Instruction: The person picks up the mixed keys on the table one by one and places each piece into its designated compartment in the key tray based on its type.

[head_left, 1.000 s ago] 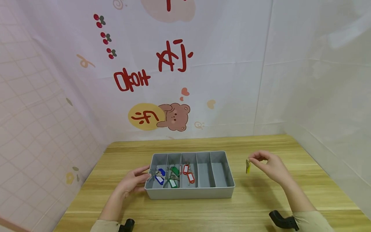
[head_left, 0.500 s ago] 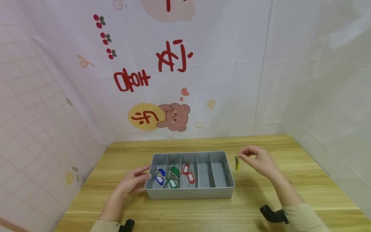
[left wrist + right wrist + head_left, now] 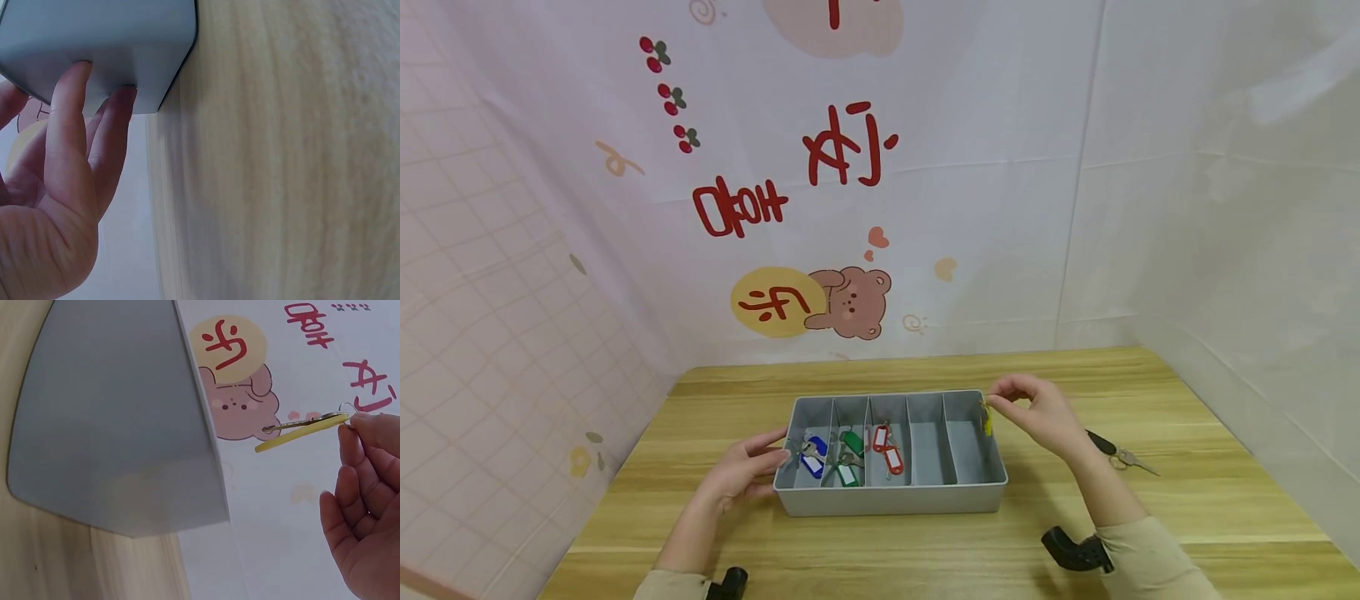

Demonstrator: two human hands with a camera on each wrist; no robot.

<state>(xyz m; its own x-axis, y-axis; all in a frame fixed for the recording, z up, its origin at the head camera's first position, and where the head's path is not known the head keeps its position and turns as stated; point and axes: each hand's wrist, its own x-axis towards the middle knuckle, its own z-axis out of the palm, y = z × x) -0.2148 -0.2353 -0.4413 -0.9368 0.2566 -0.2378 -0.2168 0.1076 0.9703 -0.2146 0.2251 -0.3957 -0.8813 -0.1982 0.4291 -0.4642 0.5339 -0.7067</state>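
A grey compartment tray (image 3: 891, 500) stands on the table. My left hand (image 3: 748, 471) holds its left end, thumb at the rim; in the left wrist view two fingertips press the end wall (image 3: 119, 31). My right hand (image 3: 1037, 412) is over the tray's right end. Its thumb and forefinger pinch the ring of a key (image 3: 300, 425) with a yellow key tag (image 3: 300, 434). The tag hangs at the right rim, overlapping the rightmost compartment (image 3: 973, 454) in the head view. Keys with blue tags (image 3: 812, 465), green tags (image 3: 847, 475) and red tags (image 3: 892, 460) lie in the left three compartments.
The fourth compartment (image 3: 932, 454) and the rightmost one have bare floors. Right of the tray, partly behind my right forearm, a black oblong piece (image 3: 1102, 442) with metal rings and a pointed metal part lies on the table (image 3: 1210, 500). A printed cloth (image 3: 1000, 208) hangs behind.
My right hand has moved left with the yellow-tagged key, from beside the tray to its right rim. The black piece has come into sight behind the forearm. My left hand stays put.
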